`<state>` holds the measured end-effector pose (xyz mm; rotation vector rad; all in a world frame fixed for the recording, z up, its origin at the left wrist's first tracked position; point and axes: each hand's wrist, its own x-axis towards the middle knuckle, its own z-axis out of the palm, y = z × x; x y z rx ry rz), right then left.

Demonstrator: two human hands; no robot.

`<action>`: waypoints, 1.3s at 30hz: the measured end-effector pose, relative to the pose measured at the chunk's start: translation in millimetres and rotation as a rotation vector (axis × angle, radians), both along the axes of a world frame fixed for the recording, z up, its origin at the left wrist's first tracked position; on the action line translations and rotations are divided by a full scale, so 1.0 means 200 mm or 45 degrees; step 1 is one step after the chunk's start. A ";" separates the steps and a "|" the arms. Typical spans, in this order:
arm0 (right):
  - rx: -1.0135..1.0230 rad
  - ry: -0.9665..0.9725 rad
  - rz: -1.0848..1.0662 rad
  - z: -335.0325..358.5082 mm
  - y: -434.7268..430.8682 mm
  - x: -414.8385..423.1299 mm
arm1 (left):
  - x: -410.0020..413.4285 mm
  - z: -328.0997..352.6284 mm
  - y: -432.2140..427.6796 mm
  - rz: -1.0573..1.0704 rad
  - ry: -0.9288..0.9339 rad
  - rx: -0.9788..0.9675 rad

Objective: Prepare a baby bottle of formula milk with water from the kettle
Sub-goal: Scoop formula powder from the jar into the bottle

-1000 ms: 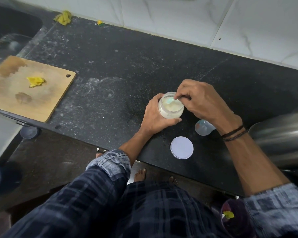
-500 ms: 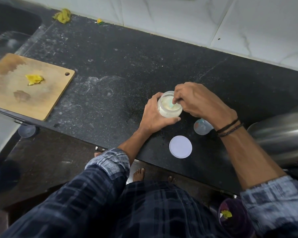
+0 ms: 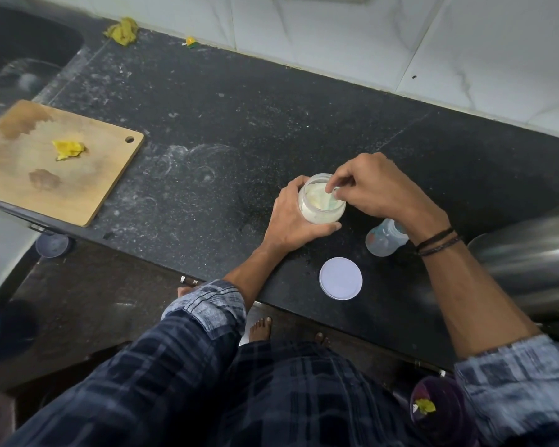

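On the dark speckled desk point(image 3: 239, 117), close to its front edge, the left hand point(image 3: 288, 221) wraps round an open jar of pale formula powder point(image 3: 317, 214), fingers and thumb curled against its clear wall, jar standing upright. Right hand point(image 3: 381, 185) is over the jar's mouth, fingertips pinching the handle of a small pale scoop point(image 3: 333, 198) that dips inside the rim. How much powder sits in the scoop, I can't tell. Just right of the jar stands the clear bluish baby bottle point(image 3: 383, 243), its top hidden under the right wrist. Nearer the front edge, between the forearms, the jar's white lid point(image 3: 340, 278) lies flat. At the right edge of view, the steel kettle point(image 3: 530, 253), near the bottle. Far left, a wooden cutting board point(image 3: 29, 175) with a yellow scrap point(image 3: 67, 149) on it.
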<state>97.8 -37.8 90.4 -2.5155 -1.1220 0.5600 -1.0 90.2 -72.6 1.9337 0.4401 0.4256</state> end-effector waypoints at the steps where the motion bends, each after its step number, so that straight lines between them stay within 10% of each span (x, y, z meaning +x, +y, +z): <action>1: 0.024 0.023 -0.037 0.00 0.00 0.00 | 0.00 0.00 0.00 -0.002 0.004 0.000; 39: 0.954 0.341 -0.799 -0.18 -0.14 -0.21 | 0.01 -0.02 0.00 0.012 -0.007 -0.006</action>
